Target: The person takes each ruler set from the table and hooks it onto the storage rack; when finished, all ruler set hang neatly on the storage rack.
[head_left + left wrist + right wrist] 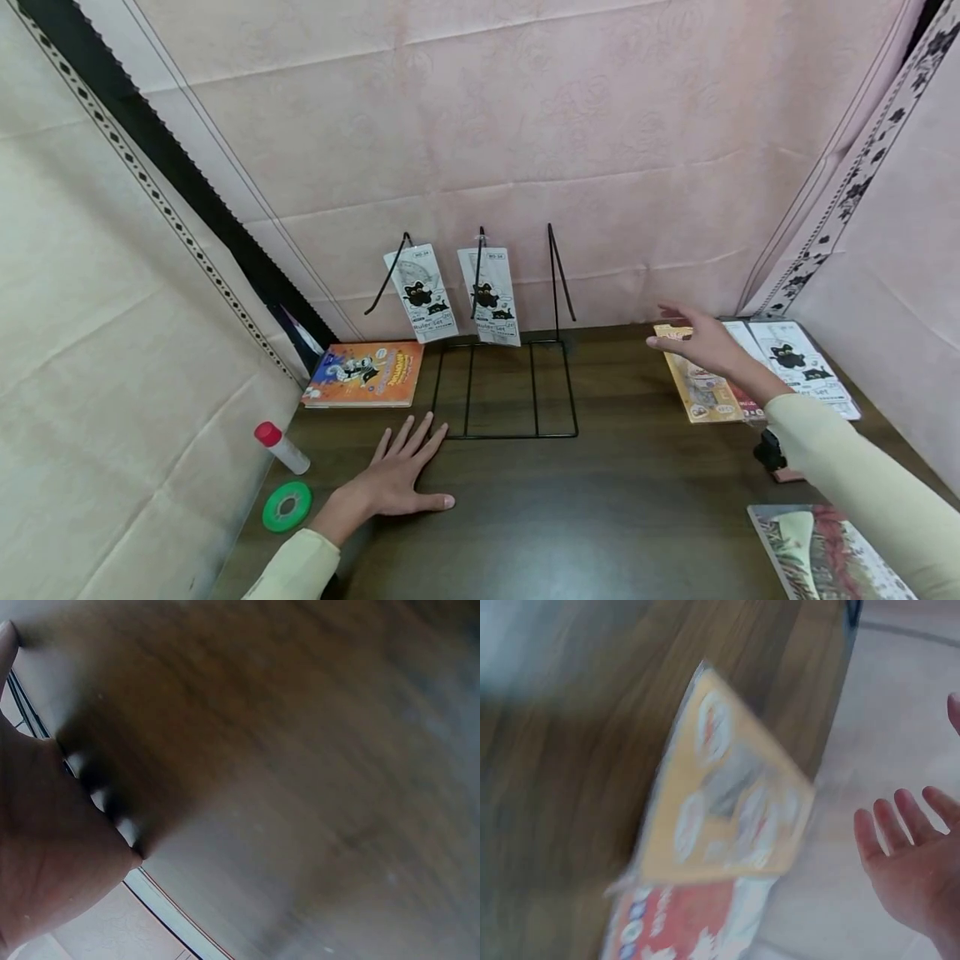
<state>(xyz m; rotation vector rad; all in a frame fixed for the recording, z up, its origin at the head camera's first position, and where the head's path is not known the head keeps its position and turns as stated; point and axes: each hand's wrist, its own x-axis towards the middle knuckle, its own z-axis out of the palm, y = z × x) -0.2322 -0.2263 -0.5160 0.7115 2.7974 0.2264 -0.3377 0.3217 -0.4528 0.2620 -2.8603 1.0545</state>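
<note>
My left hand (pixel 390 487) rests on the brown table with fingers spread, fingertips right by the front left corner of a black wire rack (pixel 573 400). Two white ruler-set packets (pixel 426 287) with black cat drawings hang from the rack's left and middle hooks; a third hook (pixel 553 258) rises at the right. My right hand (pixel 705 343) hovers at the back right with loosely extended fingers, holding nothing. Below it lie a yellow packet (pixel 697 392), a red one (pixel 694 915) and a white cat packet (pixel 802 367), overlapping in a row.
An orange book (pixel 382 375) lies left of the rack. A red-capped glue stick (pixel 285 450) and a green tape roll (pixel 287 507) sit at the left edge. A picture booklet (pixel 817 550) lies front right, near a small black object (pixel 769 452). Pale cloth walls (pixel 525 125) surround the table.
</note>
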